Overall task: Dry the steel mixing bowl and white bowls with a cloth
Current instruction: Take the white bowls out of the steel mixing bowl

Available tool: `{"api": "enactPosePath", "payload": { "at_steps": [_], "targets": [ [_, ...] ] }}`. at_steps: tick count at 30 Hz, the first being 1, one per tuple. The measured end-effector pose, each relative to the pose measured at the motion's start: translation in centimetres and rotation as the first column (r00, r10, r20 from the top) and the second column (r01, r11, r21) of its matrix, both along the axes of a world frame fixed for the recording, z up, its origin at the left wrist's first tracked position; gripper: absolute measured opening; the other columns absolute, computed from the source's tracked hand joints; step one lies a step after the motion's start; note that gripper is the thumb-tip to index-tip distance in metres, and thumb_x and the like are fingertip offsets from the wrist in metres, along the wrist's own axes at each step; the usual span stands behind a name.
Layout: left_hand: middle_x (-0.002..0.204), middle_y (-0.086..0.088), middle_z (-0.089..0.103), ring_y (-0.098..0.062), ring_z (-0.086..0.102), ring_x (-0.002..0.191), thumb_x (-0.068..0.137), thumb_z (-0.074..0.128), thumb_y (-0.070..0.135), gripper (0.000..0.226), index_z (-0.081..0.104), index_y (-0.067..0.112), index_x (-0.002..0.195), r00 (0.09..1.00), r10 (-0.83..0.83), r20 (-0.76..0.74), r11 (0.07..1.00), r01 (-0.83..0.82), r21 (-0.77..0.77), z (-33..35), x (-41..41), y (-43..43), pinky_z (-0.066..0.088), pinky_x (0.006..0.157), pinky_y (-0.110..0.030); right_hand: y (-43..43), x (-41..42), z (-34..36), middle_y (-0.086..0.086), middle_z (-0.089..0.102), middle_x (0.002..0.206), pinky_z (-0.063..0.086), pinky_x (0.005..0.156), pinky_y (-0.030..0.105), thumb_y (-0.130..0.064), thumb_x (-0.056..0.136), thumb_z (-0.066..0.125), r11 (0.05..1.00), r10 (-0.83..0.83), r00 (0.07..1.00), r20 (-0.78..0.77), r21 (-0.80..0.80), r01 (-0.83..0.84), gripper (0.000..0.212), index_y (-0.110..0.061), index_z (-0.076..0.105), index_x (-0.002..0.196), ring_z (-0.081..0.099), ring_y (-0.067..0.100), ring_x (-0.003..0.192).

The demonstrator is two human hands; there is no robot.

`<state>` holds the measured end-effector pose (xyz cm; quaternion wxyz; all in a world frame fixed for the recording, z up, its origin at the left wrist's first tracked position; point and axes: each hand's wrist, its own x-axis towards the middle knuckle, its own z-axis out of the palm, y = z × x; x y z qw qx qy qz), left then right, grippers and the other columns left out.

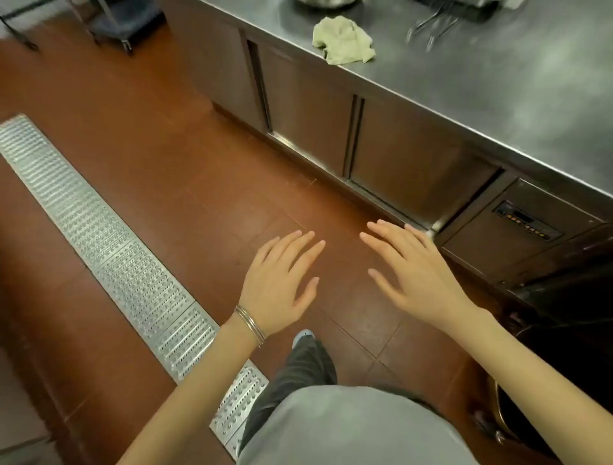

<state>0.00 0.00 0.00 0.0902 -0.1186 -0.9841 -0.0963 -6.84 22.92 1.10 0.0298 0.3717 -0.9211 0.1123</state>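
Observation:
A crumpled pale green cloth [344, 40] lies near the front edge of the steel counter [497, 99], far ahead of both hands. At the top edge a sliver of a steel bowl [323, 2] shows, mostly cut off. No white bowls are in view. My left hand [282, 282] and my right hand [411, 275] hover side by side above the red floor, palms down, fingers straight and spread, holding nothing. A metal bangle circles my left wrist.
Steel cabinet doors [308, 116] run below the counter, with a control panel [527, 220] at the right. A metal floor drain grate [99, 232] crosses the left. Wire utensils [434, 26] lie blurred on the counter. A dark bin [564, 348] stands at my right.

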Motion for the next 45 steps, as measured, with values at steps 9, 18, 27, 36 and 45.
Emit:
{"api": "enactPosePath", "payload": {
  "at_steps": [9, 18, 27, 36, 45],
  "targets": [
    [0.137, -0.005, 0.049, -0.021, 0.041, 0.129, 0.087, 0.045, 0.033, 0.049, 0.048, 0.017, 0.133, 0.999, 0.010, -0.044, 0.999, -0.008, 0.053, 0.3, -8.9, -8.3, 0.027, 0.107, -0.035, -7.9, -8.3, 1.2, 0.002, 0.042, 0.143, 0.021, 0.113, 0.039, -0.035, 0.090, 0.043, 0.995, -0.086, 0.996, -0.011, -0.044, 0.085, 0.050, -0.019, 0.041, 0.137, 0.033, 0.017, 0.135],
    [0.136, -0.005, 0.050, -0.021, 0.042, 0.128, 0.087, 0.043, 0.035, 0.049, 0.048, 0.016, 0.132, 1.000, 0.009, 0.020, 1.000, -0.009, 0.022, -2.0, -20.8, -14.0, 0.027, 0.106, -0.036, -14.0, -18.7, -2.4, -0.001, 0.042, 0.143, 0.018, 0.112, 0.035, -0.038, 0.090, 0.043, 0.995, -0.096, 0.991, 0.089, 0.032, 0.094, 0.050, -0.022, 0.040, 0.137, 0.032, 0.014, 0.135],
    [0.134, -0.005, 0.051, -0.021, 0.042, 0.127, 0.087, 0.044, 0.033, 0.048, 0.049, 0.016, 0.131, 0.995, -0.103, 0.012, 0.995, 0.103, -0.014, 0.6, -37.5, -19.4, 0.029, 0.105, -0.036, -18.4, -35.2, -0.5, 0.002, 0.047, 0.139, 0.024, 0.109, 0.039, -0.038, 0.089, 0.037, 0.992, -0.119, 0.992, 0.030, -0.032, 0.120, 0.050, -0.018, 0.048, 0.133, 0.038, 0.017, 0.132],
    [0.135, -0.005, 0.050, -0.020, 0.040, 0.128, 0.089, 0.044, 0.033, 0.047, 0.048, 0.016, 0.132, 0.989, -0.145, -0.015, 0.988, 0.146, 0.047, -0.4, -48.7, -22.7, 0.027, 0.106, -0.035, -22.3, -45.0, -0.6, 0.002, 0.045, 0.141, 0.025, 0.111, 0.038, -0.035, 0.089, 0.041, 0.975, -0.201, 0.978, 0.055, -0.087, 0.205, 0.049, -0.017, 0.045, 0.135, 0.036, 0.017, 0.133],
    [0.135, -0.006, 0.051, -0.022, 0.044, 0.127, 0.088, 0.042, 0.034, 0.047, 0.049, 0.016, 0.132, 0.966, -0.258, 0.027, 0.965, 0.257, 0.045, -1.7, -61.9, -29.5, 0.031, 0.104, -0.037, -28.3, -55.6, -2.1, 0.004, 0.045, 0.141, 0.032, 0.107, 0.042, -0.037, 0.089, 0.040, 0.943, -0.320, 0.945, 0.065, -0.074, 0.325, 0.050, -0.016, 0.046, 0.134, 0.039, 0.019, 0.131]
  ]
}}
